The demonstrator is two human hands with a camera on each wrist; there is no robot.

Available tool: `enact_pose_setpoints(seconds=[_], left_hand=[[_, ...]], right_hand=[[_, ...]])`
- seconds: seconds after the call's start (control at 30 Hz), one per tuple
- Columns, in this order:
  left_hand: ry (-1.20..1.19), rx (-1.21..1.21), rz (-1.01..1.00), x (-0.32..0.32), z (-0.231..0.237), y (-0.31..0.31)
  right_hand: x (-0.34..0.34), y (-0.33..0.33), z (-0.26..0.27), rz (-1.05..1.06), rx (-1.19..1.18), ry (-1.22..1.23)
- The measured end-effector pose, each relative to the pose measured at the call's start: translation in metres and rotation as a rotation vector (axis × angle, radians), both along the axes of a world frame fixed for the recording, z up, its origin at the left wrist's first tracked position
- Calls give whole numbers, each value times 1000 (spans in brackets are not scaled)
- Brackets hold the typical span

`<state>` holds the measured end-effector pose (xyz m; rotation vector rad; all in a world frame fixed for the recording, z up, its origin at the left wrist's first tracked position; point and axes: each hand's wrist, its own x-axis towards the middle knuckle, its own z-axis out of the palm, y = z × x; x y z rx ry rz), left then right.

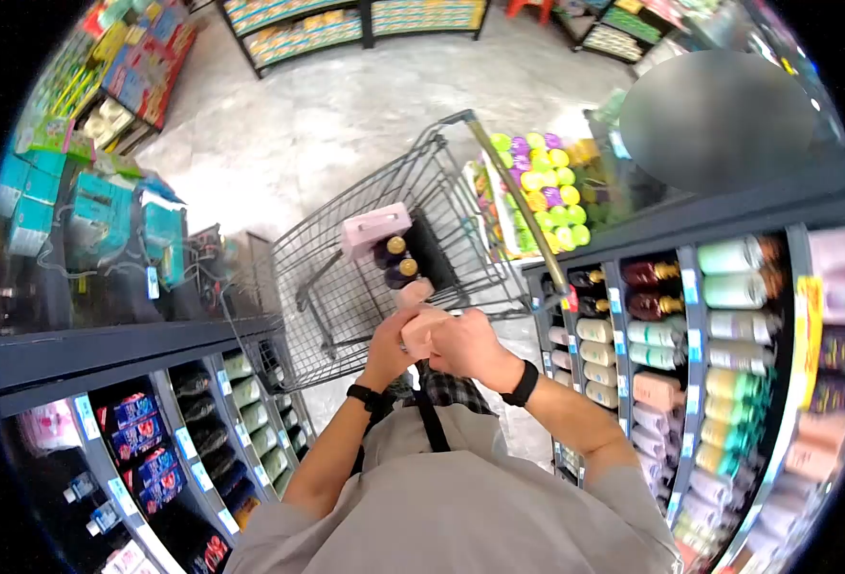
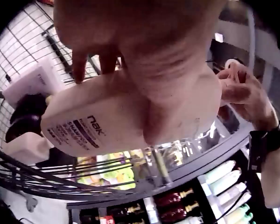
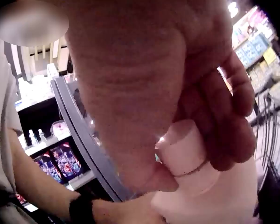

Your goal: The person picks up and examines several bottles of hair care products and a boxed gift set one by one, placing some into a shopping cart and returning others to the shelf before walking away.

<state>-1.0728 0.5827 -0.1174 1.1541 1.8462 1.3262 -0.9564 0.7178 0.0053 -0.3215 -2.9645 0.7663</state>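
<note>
A pale pink shampoo bottle (image 2: 84, 128), with "nak" printed on its side, is held over the shopping cart's near end. My left hand (image 1: 390, 347) grips its body. At its other end, the fingers and thumb of my right hand (image 1: 472, 346) pinch the round pink cap (image 3: 182, 150), which sits on the bottle's neck. Inside the wire cart (image 1: 529, 212) lie a pink box (image 1: 376, 230) and dark bottles (image 1: 402, 272) with gold tops. Close to these is another pale pink container (image 2: 29, 148). Black bands circle both wrists.
Shelves of bottles (image 1: 652, 387) flank me on the right, and shelves with packaged goods (image 1: 140, 426) on the left. A bright green and purple display (image 1: 547, 187) stands beyond the cart handle. Grey floor (image 1: 317, 110) stretches ahead towards low racks (image 1: 365, 29).
</note>
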Motion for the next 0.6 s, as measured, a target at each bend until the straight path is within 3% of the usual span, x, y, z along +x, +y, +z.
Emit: enact_pose_setpoints(seconds=[0.03,0.1,0.2,0.3,0.43,0.5,0.57,0.6], left_hand=[[-67,62,25,5,9,-4],[22,120,-35,4,27,-11],[-65,68,-85,10,60,-20],[-308,134,-149,27,69,-27],[-641,186,-209,54,94,-31],[-747,162,-233,68,102,-33],[-841,128,-238,84,112,-29],[-806,92,-302,89,122,-26]], right_hand=[[9,-7,13,-44,-7,86],[27,-21,35,-14,244,-22],[51,-37,77,-316,101,182],[91,-53,83,-571,-200,214],[141,-88,38,-640,-436,270],[157,-111,49,-705,-817,98],[171,-128,26,-647,-1186,365],[177,-134,27,-663,-1175,386]])
